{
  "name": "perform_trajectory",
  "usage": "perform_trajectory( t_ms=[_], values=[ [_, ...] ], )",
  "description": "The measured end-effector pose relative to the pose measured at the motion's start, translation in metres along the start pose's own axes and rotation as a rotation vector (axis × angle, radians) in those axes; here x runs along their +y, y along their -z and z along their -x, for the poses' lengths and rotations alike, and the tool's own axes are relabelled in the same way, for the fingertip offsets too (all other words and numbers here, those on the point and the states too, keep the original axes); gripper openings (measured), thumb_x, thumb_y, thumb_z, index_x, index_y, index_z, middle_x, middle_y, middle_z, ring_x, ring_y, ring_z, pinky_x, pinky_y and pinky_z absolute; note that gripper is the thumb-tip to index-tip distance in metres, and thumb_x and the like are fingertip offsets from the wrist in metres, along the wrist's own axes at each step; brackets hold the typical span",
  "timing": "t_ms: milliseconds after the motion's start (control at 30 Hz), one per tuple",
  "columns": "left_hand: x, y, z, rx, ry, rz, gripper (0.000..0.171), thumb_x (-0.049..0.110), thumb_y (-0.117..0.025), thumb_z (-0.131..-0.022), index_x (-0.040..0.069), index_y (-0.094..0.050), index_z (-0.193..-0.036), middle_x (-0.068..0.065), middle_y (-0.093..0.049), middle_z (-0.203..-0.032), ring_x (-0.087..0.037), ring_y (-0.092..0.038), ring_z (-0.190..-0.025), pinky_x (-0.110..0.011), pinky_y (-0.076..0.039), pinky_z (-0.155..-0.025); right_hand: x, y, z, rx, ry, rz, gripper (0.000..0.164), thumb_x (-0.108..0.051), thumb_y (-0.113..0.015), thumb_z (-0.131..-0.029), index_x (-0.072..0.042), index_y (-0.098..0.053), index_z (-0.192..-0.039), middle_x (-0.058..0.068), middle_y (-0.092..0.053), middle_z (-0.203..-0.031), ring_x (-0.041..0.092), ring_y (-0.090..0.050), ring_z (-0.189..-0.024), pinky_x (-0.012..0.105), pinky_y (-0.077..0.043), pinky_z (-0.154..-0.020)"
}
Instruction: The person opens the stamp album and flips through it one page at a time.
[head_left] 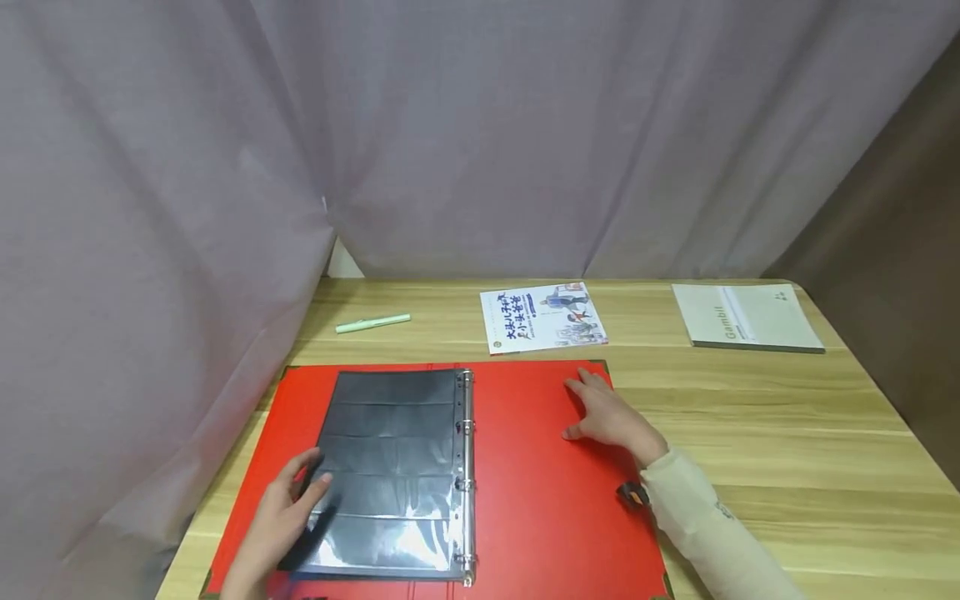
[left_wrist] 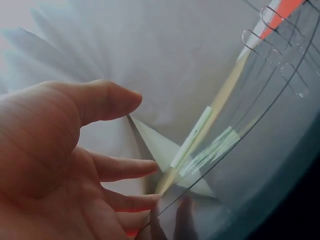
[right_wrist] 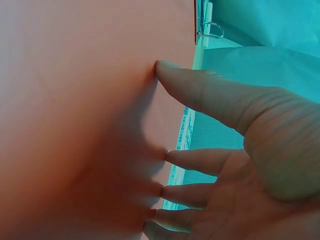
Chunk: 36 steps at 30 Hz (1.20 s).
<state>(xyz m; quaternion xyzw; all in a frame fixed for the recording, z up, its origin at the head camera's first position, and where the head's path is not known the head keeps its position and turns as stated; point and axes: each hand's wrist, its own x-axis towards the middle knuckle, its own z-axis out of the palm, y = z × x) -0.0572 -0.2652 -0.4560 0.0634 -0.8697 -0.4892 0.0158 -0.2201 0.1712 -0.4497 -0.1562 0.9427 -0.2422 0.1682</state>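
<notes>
A red ring binder [head_left: 543, 508] lies spread flat on the wooden table, its metal rings [head_left: 468, 454] running down the middle. Black pocket sheets [head_left: 386, 454] with clear glossy pockets rest on its left side. At the left edge of these sheets is my left hand [head_left: 273, 521], thumb apart from the fingers and nothing gripped between them. In the left wrist view, the lower fingertips [left_wrist: 152, 202] are right at the sheet edge. My right hand [head_left: 607, 417] rests spread on the bare right cover, and the right wrist view shows its fingertips [right_wrist: 170, 156] touching the red surface.
Behind the binder lie a light green pen [head_left: 372, 323] and a white booklet [head_left: 543, 317] with a cartoon cover. A pale notebook [head_left: 750, 315] is at the back right. Grey curtain [head_left: 480, 142] hangs behind the table [head_left: 787, 425] and along its left side.
</notes>
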Motion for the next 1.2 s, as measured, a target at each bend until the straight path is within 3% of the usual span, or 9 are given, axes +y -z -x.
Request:
perform_trajectory(
  t_ms=[233, 433, 633, 833, 1033, 1200],
  values=[
    [0.002, -0.005, -0.004, 0.019, 0.005, -0.063, 0.049, 0.015, -0.063, -0.1, -0.008, -0.048, -0.141, -0.031, -0.055, -0.137, -0.046, -0.057, -0.122, -0.047, -0.049, -0.095, 0.003, 0.001, 0.005, 0.013, -0.006, 0.006, 0.084, -0.014, -0.086, -0.079, 0.014, -0.042, -0.145, 0.037, -0.024, -0.156, 0.054, -0.02, -0.144, 0.062, -0.027, -0.114],
    [0.005, -0.007, -0.004, 0.018, 0.031, -0.146, 0.05, 0.019, -0.063, -0.099, -0.008, -0.051, -0.14, -0.035, -0.057, -0.131, -0.048, -0.055, -0.123, -0.062, -0.043, -0.1, 0.004, -0.001, 0.004, 0.013, -0.019, 0.005, 0.084, -0.013, -0.085, -0.079, 0.013, -0.041, -0.146, 0.036, -0.024, -0.157, 0.053, -0.02, -0.144, 0.062, -0.026, -0.114],
    [0.008, -0.009, -0.004, 0.011, 0.058, -0.212, 0.053, 0.021, -0.064, -0.099, -0.011, -0.05, -0.139, -0.036, -0.055, -0.133, -0.048, -0.053, -0.124, -0.062, -0.042, -0.101, 0.002, -0.001, 0.001, 0.01, -0.005, 0.008, 0.084, -0.014, -0.085, -0.08, 0.013, -0.041, -0.146, 0.035, -0.023, -0.158, 0.053, -0.019, -0.145, 0.061, -0.025, -0.115],
    [0.011, -0.01, -0.003, -0.025, 0.09, -0.293, 0.056, 0.021, -0.064, -0.099, -0.014, -0.047, -0.139, -0.037, -0.048, -0.14, -0.053, -0.042, -0.131, -0.066, -0.034, -0.107, -0.002, -0.001, 0.002, 0.007, 0.01, 0.019, 0.083, -0.015, -0.084, -0.08, 0.013, -0.041, -0.146, 0.036, -0.024, -0.157, 0.053, -0.019, -0.145, 0.061, -0.023, -0.116],
    [0.013, -0.011, -0.001, -0.03, 0.069, -0.342, 0.057, 0.019, -0.066, -0.098, -0.015, -0.047, -0.139, -0.039, -0.046, -0.14, -0.056, -0.041, -0.128, -0.067, -0.033, -0.106, -0.006, 0.0, 0.002, 0.001, 0.04, 0.017, 0.082, -0.015, -0.083, -0.082, 0.013, -0.041, -0.146, 0.036, -0.022, -0.158, 0.054, -0.018, -0.145, 0.062, -0.023, -0.116],
    [0.02, -0.008, -0.009, -0.052, 0.049, -0.381, 0.06, 0.022, -0.065, -0.098, -0.013, -0.044, -0.142, -0.038, -0.042, -0.143, -0.058, -0.039, -0.129, -0.069, -0.033, -0.105, -0.008, 0.002, 0.002, 0.02, 0.066, 0.006, 0.078, -0.018, -0.078, -0.088, 0.013, -0.039, -0.148, 0.035, -0.023, -0.158, 0.053, -0.019, -0.146, 0.061, -0.023, -0.116]
  ],
)
